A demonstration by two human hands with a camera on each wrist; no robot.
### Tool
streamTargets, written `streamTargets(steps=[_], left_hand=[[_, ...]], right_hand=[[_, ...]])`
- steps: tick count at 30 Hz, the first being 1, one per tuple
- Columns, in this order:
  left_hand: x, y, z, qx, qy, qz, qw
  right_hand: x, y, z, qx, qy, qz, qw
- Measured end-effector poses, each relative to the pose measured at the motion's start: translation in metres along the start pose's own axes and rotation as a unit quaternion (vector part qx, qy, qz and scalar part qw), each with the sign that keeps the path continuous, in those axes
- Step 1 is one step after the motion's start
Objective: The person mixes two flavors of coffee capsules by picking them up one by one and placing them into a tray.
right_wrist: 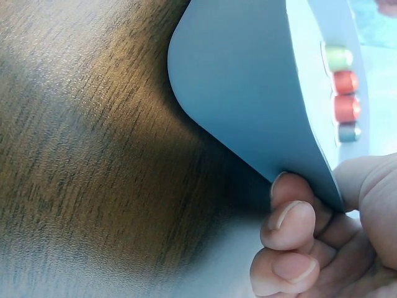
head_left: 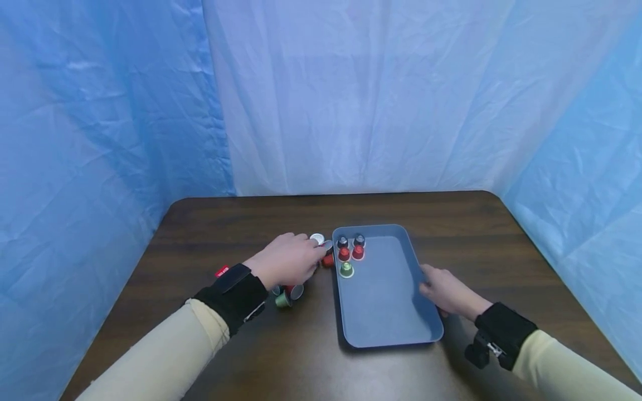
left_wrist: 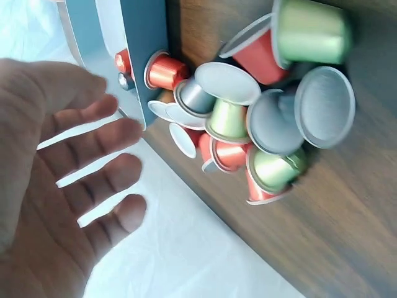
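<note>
My left hand [head_left: 292,259] hovers over a loose pile of coffee capsules left of the blue-grey tray [head_left: 388,306]. In the left wrist view its fingers are loosely bent, with nothing between them. The pile mixes green capsules [left_wrist: 315,32], red capsules [left_wrist: 166,71] and silver-grey ones, many tipped on their sides; the hand hides part of it from the head view. With thumb over the rim and fingers outside, my right hand [head_left: 448,291] grips the tray's right side. Inside the tray's far left corner stand two dark capsules [head_left: 359,239], two red capsules [head_left: 358,253] and a green capsule [head_left: 346,269].
The dark wooden table [head_left: 241,356] carries both tray and pile. Blue-white sheets [head_left: 351,111] hang behind it and at both sides. A small red tag [head_left: 222,271] shows beside the left wrist's black band [head_left: 236,295].
</note>
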State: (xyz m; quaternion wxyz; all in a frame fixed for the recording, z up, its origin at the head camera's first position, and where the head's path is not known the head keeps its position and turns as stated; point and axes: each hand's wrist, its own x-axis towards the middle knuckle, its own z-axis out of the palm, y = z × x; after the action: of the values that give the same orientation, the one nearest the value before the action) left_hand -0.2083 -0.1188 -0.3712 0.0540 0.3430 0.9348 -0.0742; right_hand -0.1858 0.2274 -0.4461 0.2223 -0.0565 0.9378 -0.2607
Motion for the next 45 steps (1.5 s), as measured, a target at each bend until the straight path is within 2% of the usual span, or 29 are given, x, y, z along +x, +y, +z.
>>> streamTargets(steps=[4, 8, 17, 26, 31, 38, 45], left_hand=[[-0.009, -0.005, 0.004, -0.025, -0.048, -0.017, 0.9984], [-0.017, -0.007, 0.007, -0.039, -0.076, -0.028, 0.996], [-0.031, -0.009, 0.009, -0.079, -0.1, -0.046, 0.9908], [-0.042, -0.011, 0.018, -0.082, -0.123, -0.074, 0.9862], [-0.046, -0.01, 0.025, -0.103, -0.122, -0.086, 0.9834], [-0.047, -0.012, 0.034, -0.111, -0.107, -0.086, 0.9843], [-0.047, -0.01, 0.04, -0.061, -0.083, -0.051, 0.9934]], right_hand=[[0.0, 0.0, 0.001, -0.002, 0.001, 0.002, 1.0], [-0.001, 0.0, 0.002, 0.002, 0.001, -0.004, 1.0], [-0.001, 0.001, -0.001, 0.007, 0.004, -0.013, 1.0], [-0.003, -0.001, 0.0, 0.009, 0.001, -0.007, 1.0], [-0.003, -0.002, -0.001, 0.011, 0.0, -0.009, 1.0], [-0.002, -0.002, 0.0, 0.01, 0.0, -0.006, 1.0], [-0.003, -0.002, -0.001, 0.009, -0.002, -0.01, 1.0]])
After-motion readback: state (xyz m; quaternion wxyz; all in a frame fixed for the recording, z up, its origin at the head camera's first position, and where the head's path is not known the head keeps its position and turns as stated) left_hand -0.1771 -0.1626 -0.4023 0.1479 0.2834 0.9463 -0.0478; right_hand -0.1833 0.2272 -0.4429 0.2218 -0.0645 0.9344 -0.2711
